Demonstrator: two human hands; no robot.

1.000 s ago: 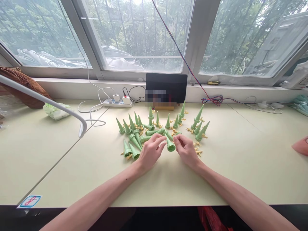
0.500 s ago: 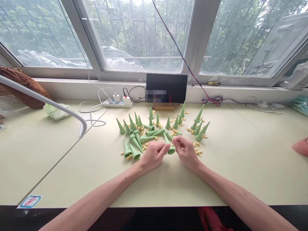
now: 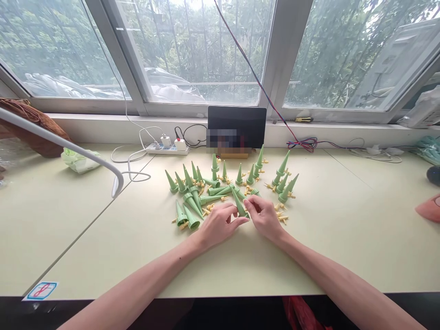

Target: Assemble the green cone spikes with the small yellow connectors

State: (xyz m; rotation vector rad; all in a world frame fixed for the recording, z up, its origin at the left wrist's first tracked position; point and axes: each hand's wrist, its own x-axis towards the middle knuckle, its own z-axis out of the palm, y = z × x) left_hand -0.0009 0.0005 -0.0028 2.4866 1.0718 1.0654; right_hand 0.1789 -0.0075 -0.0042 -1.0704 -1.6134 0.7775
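Both hands meet at the middle of the pale green table (image 3: 309, 256), pinched on one green plastic cone spike (image 3: 239, 205). My left hand (image 3: 220, 223) grips its wide lower end with thumb and fingers. My right hand (image 3: 263, 216) is closed against its right side; a small yellow piece may sit in its fingertips, but I cannot make it out. Behind the hands lies a heap of several green cones (image 3: 192, 192), some standing, some lying. Small yellow valve pieces (image 3: 282, 215) are scattered to the right.
A dark tablet (image 3: 236, 129) leans on the window ledge behind the heap. A white power strip (image 3: 167, 147) with cables lies at the back left. A white lamp arm (image 3: 68, 147) crosses the left side. Another person's hand (image 3: 429, 207) shows at the right edge.
The hands have come together and drawn slightly nearer me. The cone they hold has turned from lying with its open mouth toward me to pointing up and away.
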